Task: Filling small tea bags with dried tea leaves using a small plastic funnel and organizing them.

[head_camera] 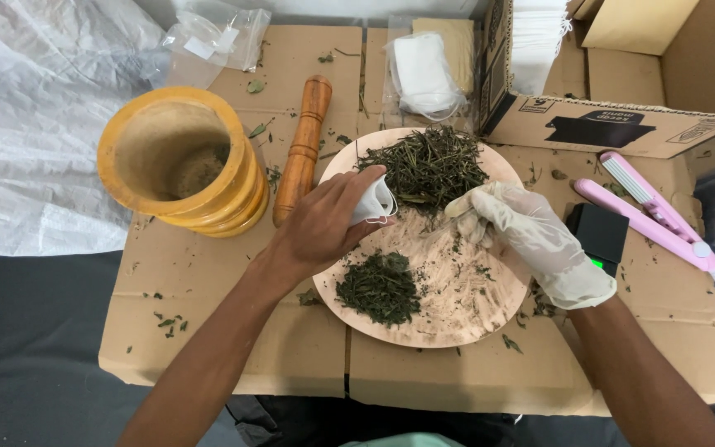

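Left hand [324,223] pinching white pouch [373,204] over plate [448,319], gloved right hand [531,236] gripping scoop [459,207] beside herbs [428,165], mortar [179,161], pestle [301,149] left

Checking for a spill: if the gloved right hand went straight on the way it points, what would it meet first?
Probably the small white bag held by the left hand; the right hand points left toward it, though depth is unclear.

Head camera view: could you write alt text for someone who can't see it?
A bare left hand holds a small white pouch over a wooden plate of dried green herbs, while the gloved right hand reaches toward them. A yellow mortar and wooden pestle lie beside it.
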